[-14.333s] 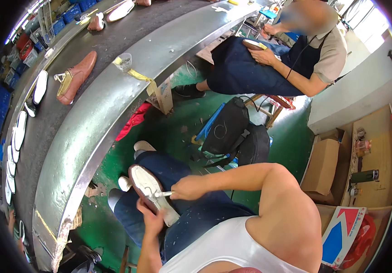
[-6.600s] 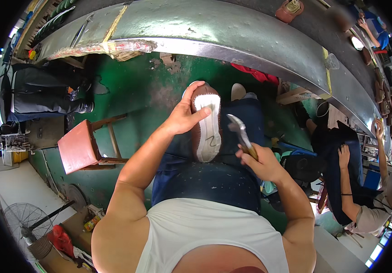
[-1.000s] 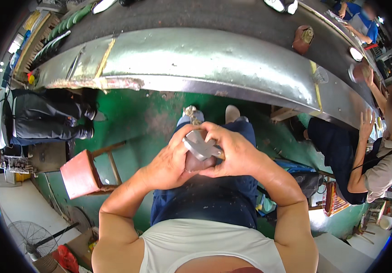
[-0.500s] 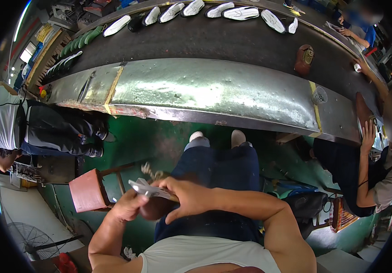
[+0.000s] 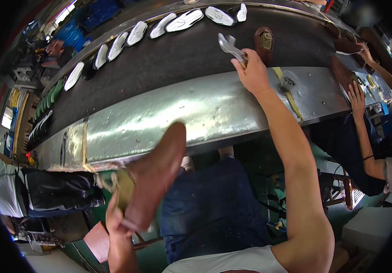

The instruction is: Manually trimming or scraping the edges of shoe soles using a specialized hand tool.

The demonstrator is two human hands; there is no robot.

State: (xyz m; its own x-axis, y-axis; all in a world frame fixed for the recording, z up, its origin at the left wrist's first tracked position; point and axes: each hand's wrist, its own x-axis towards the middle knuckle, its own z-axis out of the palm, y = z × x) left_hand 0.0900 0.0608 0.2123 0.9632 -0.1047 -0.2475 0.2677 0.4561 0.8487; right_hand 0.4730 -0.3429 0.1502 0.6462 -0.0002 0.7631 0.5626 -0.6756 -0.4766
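Since approx. half a sec. ago, our right hand (image 5: 252, 73) has carried the metal pliers (image 5: 230, 46) to the conveyor belt's (image 5: 168, 59) near edge, fingers wrapped round them, while our left hand (image 5: 116, 218) lifts the clasped brown shoe (image 5: 157, 170) toward it.

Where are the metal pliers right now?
In the head view, upper centre-right: the metal pliers are in the right hand, over the dark conveyor belt, just left of a brown shoe.

On the dark conveyor belt (image 5: 182, 59): about nine white soles (image 5: 184, 20) along its far edge, two brown shoes (image 5: 264, 38) at its near edge, one brown shoe (image 5: 155, 175) held below it, one pair of metal pliers (image 5: 230, 45).
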